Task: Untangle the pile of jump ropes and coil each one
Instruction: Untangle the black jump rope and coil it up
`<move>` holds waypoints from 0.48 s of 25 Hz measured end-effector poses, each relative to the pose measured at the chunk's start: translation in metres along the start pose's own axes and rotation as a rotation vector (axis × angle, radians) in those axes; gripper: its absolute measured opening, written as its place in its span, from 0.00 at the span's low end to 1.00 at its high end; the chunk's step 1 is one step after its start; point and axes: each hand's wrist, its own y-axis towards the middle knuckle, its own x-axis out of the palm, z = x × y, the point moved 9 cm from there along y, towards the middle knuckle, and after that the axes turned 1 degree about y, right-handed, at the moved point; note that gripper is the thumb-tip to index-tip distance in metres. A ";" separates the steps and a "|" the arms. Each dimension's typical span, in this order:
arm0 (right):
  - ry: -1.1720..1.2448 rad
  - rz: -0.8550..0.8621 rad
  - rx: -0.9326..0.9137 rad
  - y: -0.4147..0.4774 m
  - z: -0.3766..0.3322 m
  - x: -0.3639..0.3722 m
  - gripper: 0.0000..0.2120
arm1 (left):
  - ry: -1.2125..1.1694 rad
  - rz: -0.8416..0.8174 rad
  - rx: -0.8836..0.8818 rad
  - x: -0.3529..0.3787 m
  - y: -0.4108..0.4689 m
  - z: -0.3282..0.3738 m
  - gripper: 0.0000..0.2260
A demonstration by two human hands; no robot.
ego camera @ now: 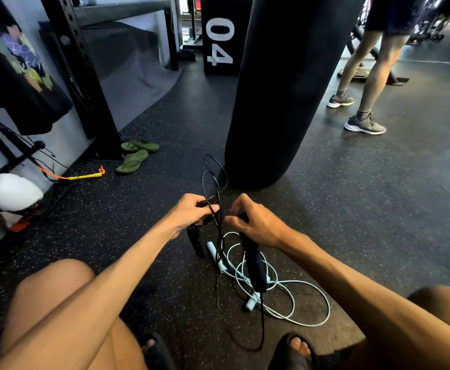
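At the far left I see a white bag (10, 192) against the wall, and just right of it a yellow-handled rope (85, 177) with an orange cord lying on the speckled floor (378, 209). A pair of green flip-flops (133, 161) sits beside the foot of the black rack (85, 84). Moving toward the middle, my left hand (192, 212) is closed tight, fingers curled round several strands of the black jump rope (213, 177), whose loops stand up above the fist in front of the punching bag (285, 89). One black handle (196, 243) dangles just below that hand. Close beside it, my right hand (256, 225) is narrow too: thumb and forefinger are drawn close together at the cord, and the other fingers curl about the top of the second black handle (254, 265), which hangs down from the palm. Black cord trails from both hands to the floor between my sandalled feet. Under and to the right of the hands the light blue jump rope (293, 297) lies on the floor in loose overlapping loops, its two pale handles (214, 256) among them; black strands cross over it. Behind the bag stands a black box marked 04 (220, 41), and at the far right another person's legs (365, 76) in grey trainers.
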 end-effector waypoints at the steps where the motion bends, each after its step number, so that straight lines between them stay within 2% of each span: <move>1: 0.003 0.039 -0.018 0.001 -0.005 -0.006 0.14 | 0.080 0.052 0.007 -0.003 0.001 0.002 0.11; 5: 0.066 0.062 -0.032 0.003 -0.020 -0.010 0.13 | 0.367 0.122 0.088 0.008 0.000 0.022 0.16; 8: 0.075 0.063 0.010 0.007 -0.019 -0.006 0.10 | 0.447 0.110 0.122 0.022 -0.002 0.024 0.18; 10: 0.093 0.081 0.035 0.008 -0.012 -0.010 0.09 | 0.407 0.063 0.097 0.023 -0.002 0.018 0.18; 12: 0.085 0.138 0.091 0.007 0.005 -0.023 0.11 | 0.157 -0.016 0.003 0.011 -0.002 0.003 0.13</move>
